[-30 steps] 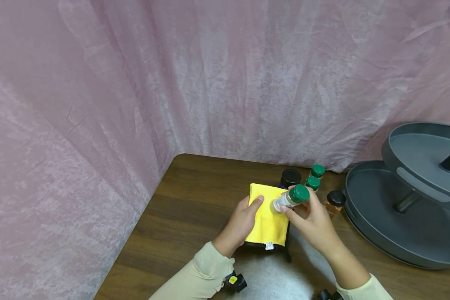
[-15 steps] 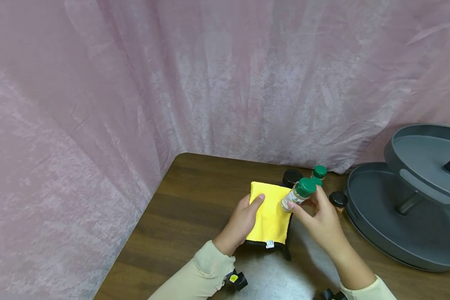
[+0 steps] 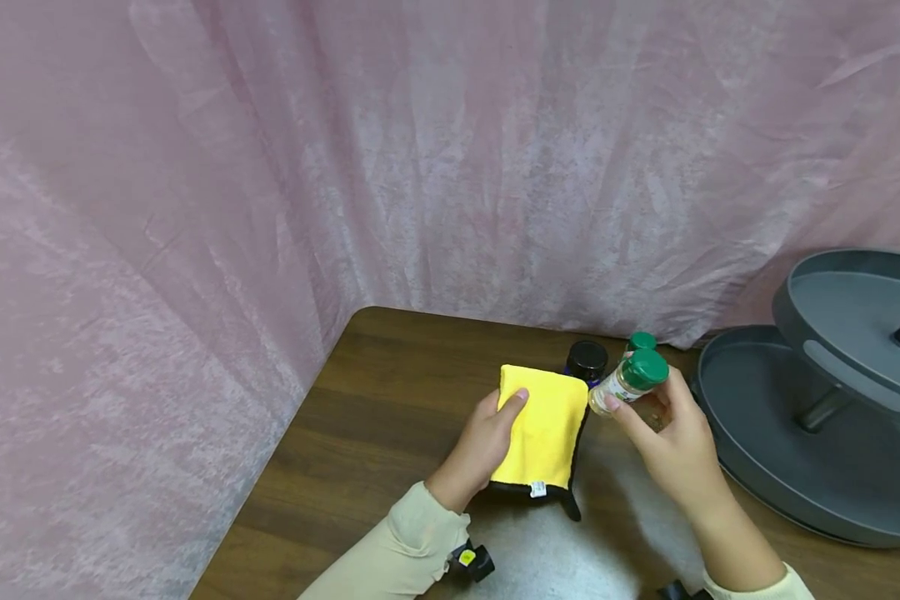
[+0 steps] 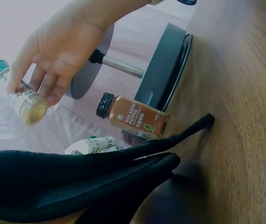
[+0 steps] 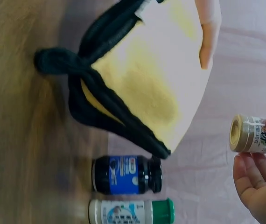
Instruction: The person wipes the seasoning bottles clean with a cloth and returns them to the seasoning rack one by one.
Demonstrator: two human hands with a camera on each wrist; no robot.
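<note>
A folded yellow cloth with black edging is gripped by my left hand, its thumb lying on the front face. Just right of the cloth, my right hand holds a small spice jar between thumb and fingers. The jar is tilted, its green cap up and to the right. In the right wrist view the jar shows a pale label and a tan base, apart from the cloth. The left wrist view shows the cloth's dark edge close up.
Behind the cloth stand a black-lidded jar with a blue label and a green-capped spice jar. A red sweet pepper jar stands near the grey two-tier round tray at the right. A pink curtain hangs behind the table.
My right hand has moved the spice jar rightward, off the front of the yellow cloth and past its right edge. The left hand and cloth stay almost in place.
</note>
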